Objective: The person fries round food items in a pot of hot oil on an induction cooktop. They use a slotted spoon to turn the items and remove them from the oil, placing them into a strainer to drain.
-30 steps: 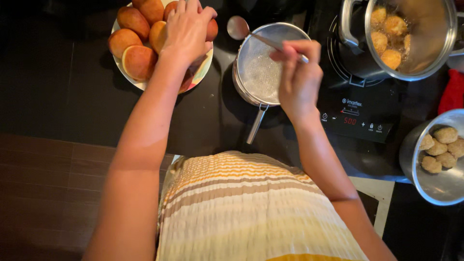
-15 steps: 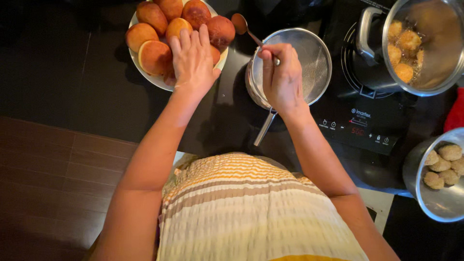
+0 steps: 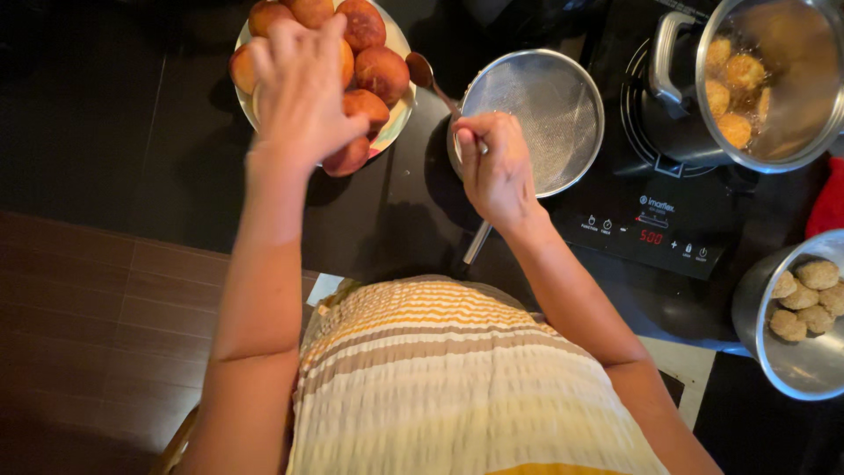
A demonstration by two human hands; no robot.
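Looking straight down here: the left hand (image 3: 303,92) is sitting over the plate (image 3: 397,123) of browned fried buns (image 3: 380,72) in the upper left of the frame, fingers curled down onto one of the buns at the near edge of the pile, though I can't tell for sure if it's actually gripping it or just touching. The right hand (image 3: 497,171) is in the upper middle, fingers clenched around the thin handle of a spoon (image 3: 420,69) whose bowl is pointing up toward the plate, just beside the buns. That hand is hovering over the near rim of a round metal sieve (image 3: 541,114), which is resting on the dark surface (image 3: 123,123) between the plate and an induction cooker (image 3: 655,224). On the cooker, upper right, a steel pot (image 3: 765,84) is holding more dough balls frying in oil. At the right edge, a steel bowl (image 3: 760,330) is holding pale uncooked dough balls (image 3: 804,295). The person's striped top is filling the bottom middle.
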